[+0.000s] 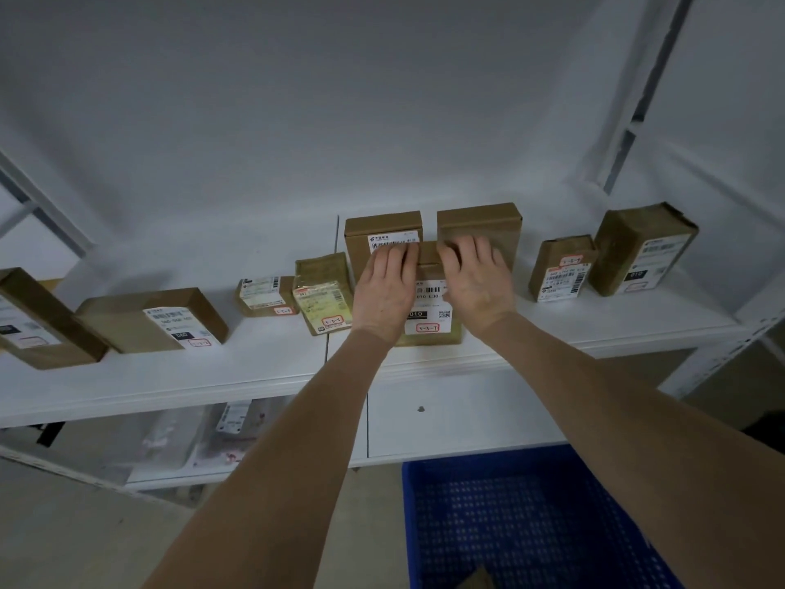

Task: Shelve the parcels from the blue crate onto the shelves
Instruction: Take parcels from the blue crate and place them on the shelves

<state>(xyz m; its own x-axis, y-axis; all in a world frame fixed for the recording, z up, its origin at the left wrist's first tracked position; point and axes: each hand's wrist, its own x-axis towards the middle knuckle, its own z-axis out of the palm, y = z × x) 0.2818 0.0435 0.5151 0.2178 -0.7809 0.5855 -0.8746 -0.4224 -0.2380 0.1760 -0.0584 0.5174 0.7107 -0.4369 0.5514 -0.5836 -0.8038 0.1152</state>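
Note:
A brown parcel [430,306] with a white label and a red-boxed number stands tilted on the white shelf [552,329], between two upright brown boxes [382,227] [480,221]. My left hand [384,291] holds its upper left corner and my right hand [475,286] its upper right corner, fingers curled over the top edge. The blue crate [410,486] sits on the floor at lower right. A brown parcel corner [478,579] shows inside it at the bottom edge.
More labelled parcels line the shelf: two at the right [560,269] [641,248], two small ones left of my hands [323,295] [265,295], and two larger boxes far left [153,320] [38,320]. Plastic-bagged parcels [191,435] lie on the lower shelf.

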